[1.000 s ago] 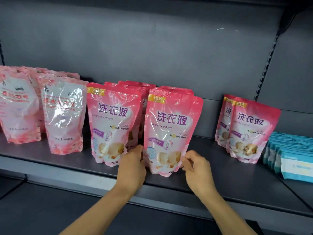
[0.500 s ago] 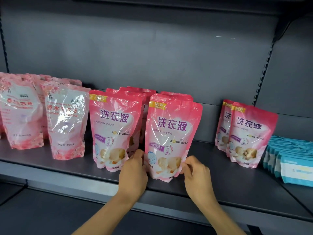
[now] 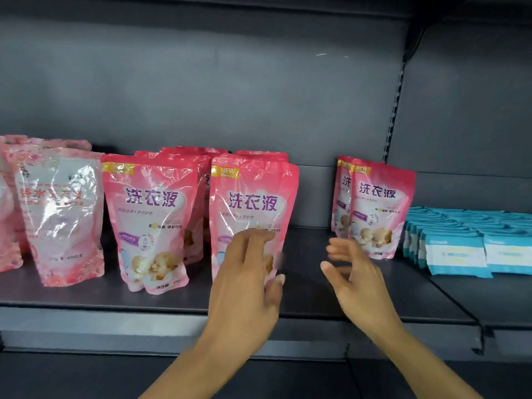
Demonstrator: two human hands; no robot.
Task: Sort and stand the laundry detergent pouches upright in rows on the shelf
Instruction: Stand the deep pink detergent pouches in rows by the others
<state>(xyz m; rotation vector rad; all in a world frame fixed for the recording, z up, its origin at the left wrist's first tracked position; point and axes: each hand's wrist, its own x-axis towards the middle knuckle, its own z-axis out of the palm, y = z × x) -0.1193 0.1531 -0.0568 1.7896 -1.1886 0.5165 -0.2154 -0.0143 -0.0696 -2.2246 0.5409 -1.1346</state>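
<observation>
Having released the pouch [image 3: 253, 214], both hands [image 3: 299, 280] open, rightward.

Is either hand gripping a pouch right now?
No: left hand and right hand hang open, off the middle pouch.

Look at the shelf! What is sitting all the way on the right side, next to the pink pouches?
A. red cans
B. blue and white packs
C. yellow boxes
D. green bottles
B: a row of blue and white packs sits at the right end of the shelf, just beside the rightmost pink pouches.
</observation>
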